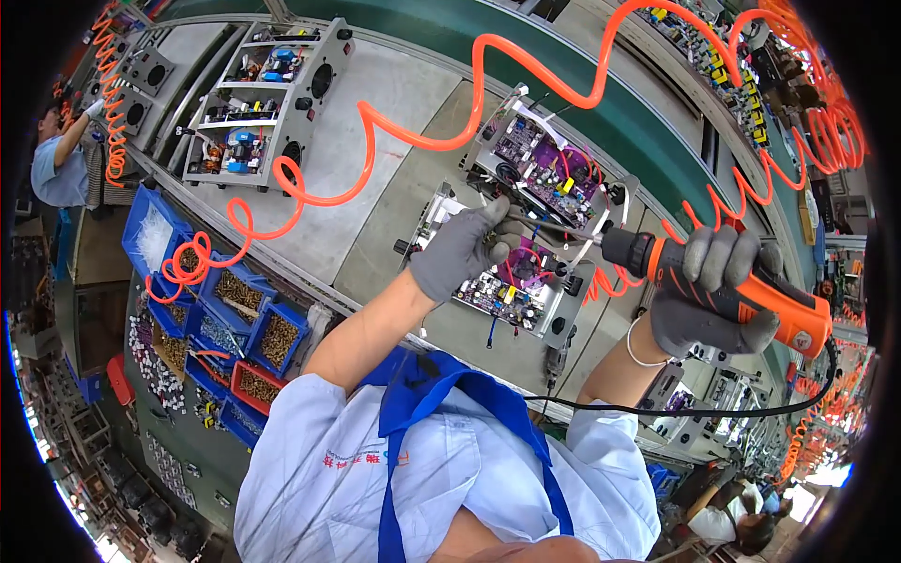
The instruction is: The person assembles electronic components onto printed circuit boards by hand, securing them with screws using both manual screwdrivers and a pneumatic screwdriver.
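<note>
In my right hand (709, 291), gloved in grey, is an orange and black electric screwdriver (755, 298), lying nearly level. Its long metal bit (558, 228) points left, over the gap between two open device housings. My left hand (462, 249), also gloved, has its fingers closed at the bit's tip; whatever they pinch is hidden. Beneath the bit is the nearer housing (507, 300), with a circuit board, a yellow part and red wires. Just beyond it sits the farther housing (549, 159), holding a purple circuit board.
An orange coiled air hose (413, 141) sweeps across the bench. Three upright device housings (272, 103) stand at the back left. Blue bins (239, 293) of brass-coloured parts and a red bin (255, 385) are on my left. A black cable (694, 411) trails from the screwdriver. A co-worker (61, 169) is far left.
</note>
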